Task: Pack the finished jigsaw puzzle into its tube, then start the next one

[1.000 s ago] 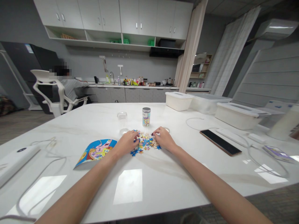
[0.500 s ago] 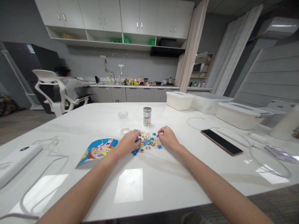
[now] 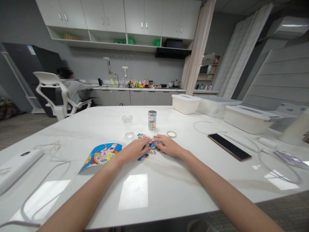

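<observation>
A loose pile of small jigsaw puzzle pieces [image 3: 152, 150], blue, yellow and wood-coloured, lies on the white table. From the left, my left hand [image 3: 135, 149] reaches over the pile, fingers stretched out and thumb apart. My right hand [image 3: 170, 145] rests over its right side with bent, parted fingers, the tips close to those of the left. Both hands cover part of the pile; no held piece shows. Behind it stand a cartoon-printed can [image 3: 152, 120] with a grey lid and a clear jar [image 3: 127, 126]. A curled cartoon picture sheet [image 3: 101, 157] lies left of my left hand.
A round lid [image 3: 171, 133] lies behind my right hand. Farther right are a dark phone-like slab [image 3: 229, 147], a white power strip with cables, and lidded storage boxes [image 3: 247, 120]. A white device [image 3: 20, 167] and cables lie at left. A person [image 3: 74, 88] sits beyond the table.
My right hand has moved left, over the pieces and close to my left hand, uncovering the round lid behind it. My left hand has shifted slightly right, its fingers straighter.
</observation>
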`<state>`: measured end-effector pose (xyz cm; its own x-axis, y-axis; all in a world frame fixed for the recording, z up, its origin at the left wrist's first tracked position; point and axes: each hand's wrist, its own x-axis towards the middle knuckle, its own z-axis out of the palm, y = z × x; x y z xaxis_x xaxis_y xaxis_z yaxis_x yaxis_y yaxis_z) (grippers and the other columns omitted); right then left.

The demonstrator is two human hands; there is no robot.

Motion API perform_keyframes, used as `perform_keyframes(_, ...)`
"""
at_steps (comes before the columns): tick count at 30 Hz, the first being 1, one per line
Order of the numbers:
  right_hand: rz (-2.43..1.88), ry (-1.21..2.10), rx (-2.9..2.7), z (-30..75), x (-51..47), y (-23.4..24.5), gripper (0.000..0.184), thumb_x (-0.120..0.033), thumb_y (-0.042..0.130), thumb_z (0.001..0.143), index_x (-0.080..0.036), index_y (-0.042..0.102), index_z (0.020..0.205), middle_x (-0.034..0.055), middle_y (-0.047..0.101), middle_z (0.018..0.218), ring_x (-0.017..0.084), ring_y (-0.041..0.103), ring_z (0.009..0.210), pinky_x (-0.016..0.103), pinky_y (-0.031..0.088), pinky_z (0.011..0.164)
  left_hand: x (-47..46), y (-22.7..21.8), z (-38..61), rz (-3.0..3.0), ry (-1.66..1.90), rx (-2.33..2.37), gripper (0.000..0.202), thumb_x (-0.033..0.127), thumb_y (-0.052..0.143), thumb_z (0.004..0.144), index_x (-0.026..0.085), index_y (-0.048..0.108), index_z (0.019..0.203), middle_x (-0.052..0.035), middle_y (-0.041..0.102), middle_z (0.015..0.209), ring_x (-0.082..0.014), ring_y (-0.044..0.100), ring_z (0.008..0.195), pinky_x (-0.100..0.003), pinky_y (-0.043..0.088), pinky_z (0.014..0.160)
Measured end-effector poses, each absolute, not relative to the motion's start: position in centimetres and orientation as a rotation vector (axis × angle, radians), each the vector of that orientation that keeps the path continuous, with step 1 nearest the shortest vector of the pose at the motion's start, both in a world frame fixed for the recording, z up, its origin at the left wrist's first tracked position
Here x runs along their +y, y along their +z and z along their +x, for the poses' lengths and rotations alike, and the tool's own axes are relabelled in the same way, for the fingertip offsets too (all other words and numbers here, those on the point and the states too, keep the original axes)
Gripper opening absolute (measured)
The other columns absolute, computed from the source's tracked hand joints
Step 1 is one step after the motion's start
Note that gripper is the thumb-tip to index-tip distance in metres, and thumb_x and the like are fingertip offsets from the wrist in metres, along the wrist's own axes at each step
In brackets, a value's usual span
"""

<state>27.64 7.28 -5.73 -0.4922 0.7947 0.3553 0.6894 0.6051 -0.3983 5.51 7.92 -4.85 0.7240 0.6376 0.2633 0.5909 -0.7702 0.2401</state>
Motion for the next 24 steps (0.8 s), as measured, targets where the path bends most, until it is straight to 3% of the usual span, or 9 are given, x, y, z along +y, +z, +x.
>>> perform_keyframes(4, -1.203, 0.31, -2.35, 27.61, 7.27, -5.85, 0.03, -0.025, 0.048, 0.092, -0.02, 0.07, 0.112, 0.0099, 0.062, 0.13, 0.022, 0.054, 0.124, 0.039, 0.04, 0.106, 7.57, -4.47, 5.58, 2.816, 0.38, 0.933, 0.036, 0.036, 0.041, 0.097, 0.021, 0.055, 0.126, -0.0083, 0.057, 0.133, -0.022, 0.053, 0.123, -0.033, 0.039, 0.104)
perform_keyframes(13, -1.11, 0.224, -2.303, 27.63, 7.5, -5.72, 0.026, -0.01, 0.054, 0.084, -0.017, 0.074, 0.098, 0.0095, 0.069, 0.107, 0.018, 0.063, 0.098, 0.032, 0.048, 0.091, 7.59, -3.88, 5.76, 2.861, 0.405, 1.179, 0.025, 0.03, 0.046, 0.094, 0.015, 0.065, 0.102, -0.011, 0.068, 0.103, -0.0246, 0.062, 0.098, -0.037, 0.046, 0.089)
perform_keyframes(18, -1.105, 0.264, -2.276, 27.68, 7.42, -5.65, 0.026, -0.005, 0.055, 0.081, -0.016, 0.074, 0.096, 0.0086, 0.069, 0.1, 0.017, 0.064, 0.091, 0.03, 0.049, 0.085, 7.64, -4.0, 5.64, 2.847, 0.459, 1.155, 0.023, 0.027, 0.047, 0.092, 0.015, 0.064, 0.101, -0.0123, 0.064, 0.111, -0.0234, 0.061, 0.103, -0.035, 0.045, 0.094)
perform_keyframes(24, -1.098, 0.23, -2.27, 27.53, 7.28, -5.58, 0.022, -0.008, 0.056, 0.081, -0.018, 0.075, 0.087, 0.009, 0.07, 0.104, 0.019, 0.064, 0.097, 0.033, 0.048, 0.092, 7.84, -4.38, 5.75, 2.837, 0.477, 0.987, 0.021, 0.023, 0.045, 0.092, 0.019, 0.064, 0.101, -0.0089, 0.066, 0.111, -0.0224, 0.06, 0.106, -0.035, 0.044, 0.097)
